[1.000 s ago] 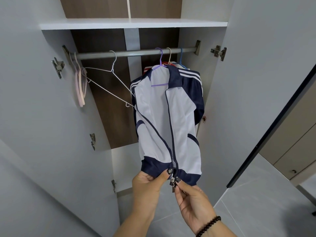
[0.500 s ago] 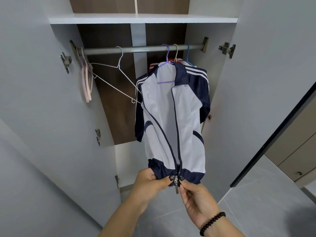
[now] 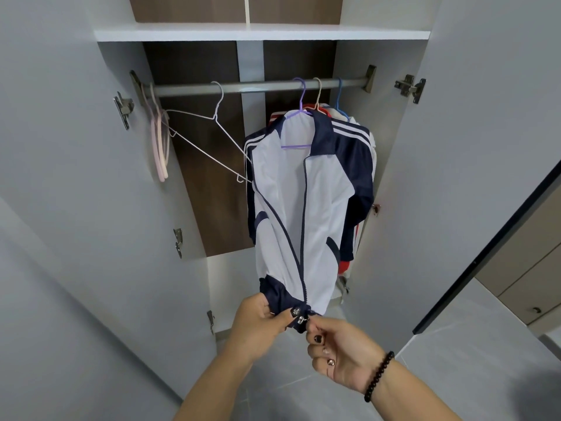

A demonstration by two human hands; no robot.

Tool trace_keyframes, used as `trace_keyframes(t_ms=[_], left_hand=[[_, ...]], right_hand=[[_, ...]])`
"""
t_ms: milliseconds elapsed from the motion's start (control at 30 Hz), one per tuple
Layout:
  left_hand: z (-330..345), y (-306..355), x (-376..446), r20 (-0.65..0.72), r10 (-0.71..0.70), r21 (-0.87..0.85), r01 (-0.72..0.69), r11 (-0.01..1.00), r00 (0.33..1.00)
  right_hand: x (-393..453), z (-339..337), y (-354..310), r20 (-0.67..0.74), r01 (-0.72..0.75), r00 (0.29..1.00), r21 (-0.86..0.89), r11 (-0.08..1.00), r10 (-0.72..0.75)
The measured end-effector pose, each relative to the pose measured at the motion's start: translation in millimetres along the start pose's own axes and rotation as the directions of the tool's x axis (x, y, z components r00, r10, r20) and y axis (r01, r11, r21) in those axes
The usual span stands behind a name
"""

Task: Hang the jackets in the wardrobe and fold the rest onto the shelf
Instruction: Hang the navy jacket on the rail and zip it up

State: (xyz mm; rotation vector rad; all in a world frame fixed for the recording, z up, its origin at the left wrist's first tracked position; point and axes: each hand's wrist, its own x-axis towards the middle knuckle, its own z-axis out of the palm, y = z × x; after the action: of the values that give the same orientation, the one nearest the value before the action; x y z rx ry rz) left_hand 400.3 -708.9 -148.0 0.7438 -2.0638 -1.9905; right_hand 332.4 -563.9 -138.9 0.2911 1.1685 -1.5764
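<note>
White-and-navy jacket (image 3: 303, 205): on a purple hanger (image 3: 299, 129) at the right of the wardrobe rail (image 3: 258, 86), in front of 2 more hung garments. Soft, light, probably slick; drapes and swings freely, so best gripped at the thick navy hem band (image 3: 276, 294) or the zipper base, not the thin front panels. Left hand (image 3: 258, 320) clamped on the hem left of the zipper; right hand (image 3: 340, 350) pinched shut at the zipper foot, seemingly on the small metal pull (image 3: 300, 319), though contact hard to confirm. Probably joining the zipper ends. Mostly hidden: garments behind, only red and white edges visible. Cut off: shelf (image 3: 261, 33) top, wardrobe floor. Nothing to fold in view.
</note>
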Motion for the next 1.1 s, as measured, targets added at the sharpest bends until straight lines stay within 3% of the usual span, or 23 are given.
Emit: trace_keyframes(t_ms=[533,867,1000,1100], left_hand=[[-34.5,-26.5,6.6,-0.116,-0.121,0.043,0.126,0.991,0.986],[-48.0,-61.7,58.4,-0.152,-0.299,0.168,0.323,0.931,0.942],[-46.8,-59.5,87.4,-0.179,-0.365,0.214,0.398,0.892,0.914],[-37.6,-42.8,116.9,-0.223,-0.349,0.385,0.412,0.826,0.910]], right_hand=[[39.6,28.3,-77.9,-0.041,0.024,0.999,-0.076,0.997,-0.028],[87.6,20.0,-154.3,-0.070,0.034,0.997,-0.134,0.990,-0.044],[104.5,17.6,-187.2,-0.055,0.048,0.996,-0.325,0.944,-0.070],[113.8,17.1,-212.9,-0.033,0.100,0.991,-0.492,0.865,-0.133]])
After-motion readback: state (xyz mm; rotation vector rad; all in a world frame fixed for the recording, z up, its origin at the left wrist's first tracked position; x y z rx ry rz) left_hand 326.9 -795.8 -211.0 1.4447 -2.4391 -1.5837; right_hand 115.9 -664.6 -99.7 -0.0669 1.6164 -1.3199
